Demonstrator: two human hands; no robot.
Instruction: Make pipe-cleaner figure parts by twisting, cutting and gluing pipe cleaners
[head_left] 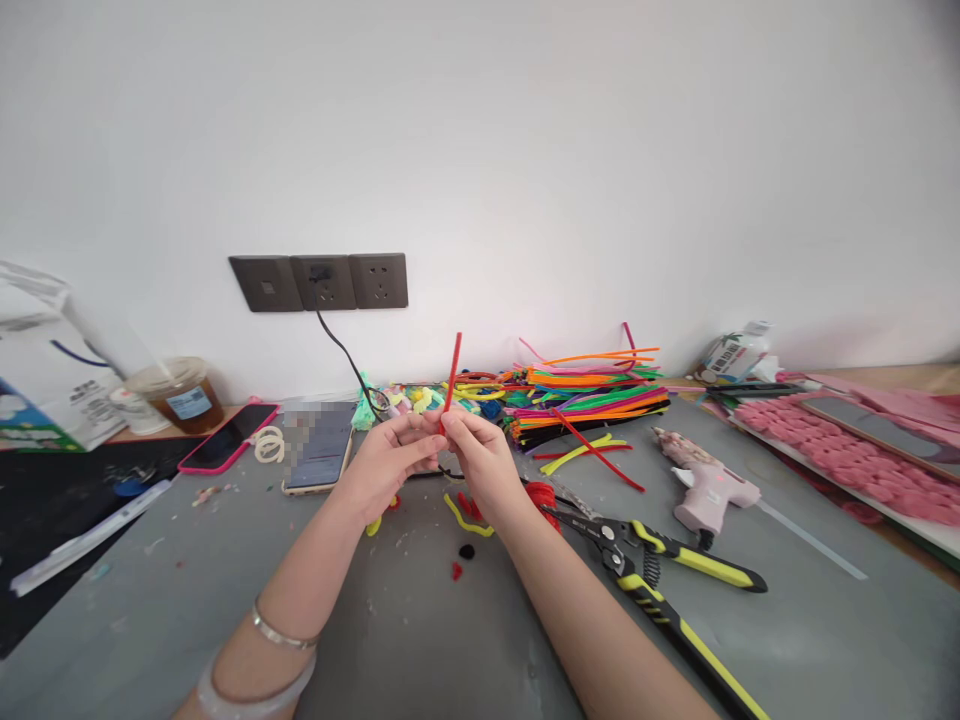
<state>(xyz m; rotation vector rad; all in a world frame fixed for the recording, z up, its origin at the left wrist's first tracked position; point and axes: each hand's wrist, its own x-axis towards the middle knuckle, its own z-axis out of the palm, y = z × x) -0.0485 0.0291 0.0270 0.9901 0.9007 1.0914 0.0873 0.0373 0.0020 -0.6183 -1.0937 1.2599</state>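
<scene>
My left hand (pixel 390 458) and my right hand (pixel 480 455) meet above the grey table (pixel 420 640), fingers pinched together. Between them a red pipe cleaner (pixel 452 372) stands nearly upright, its top leaning slightly right. Both hands grip its lower end. Short yellow pipe cleaner pieces (pixel 466 517), red scraps (pixel 541 494) and a small black bit (pixel 466 551) lie on the table beneath the hands. A pile of many-coloured pipe cleaners (pixel 592 395) lies behind the right hand.
Yellow-and-black pliers (pixel 660 575) and a pink glue gun (pixel 709 485) lie to the right. Two phones (pixel 229 437) (pixel 319 448), a drink cup (pixel 180 395) and a carton (pixel 45 370) are at the left. A tray of pink pieces (pixel 847 455) lies far right. A wall socket (pixel 320 281) holds a black cable.
</scene>
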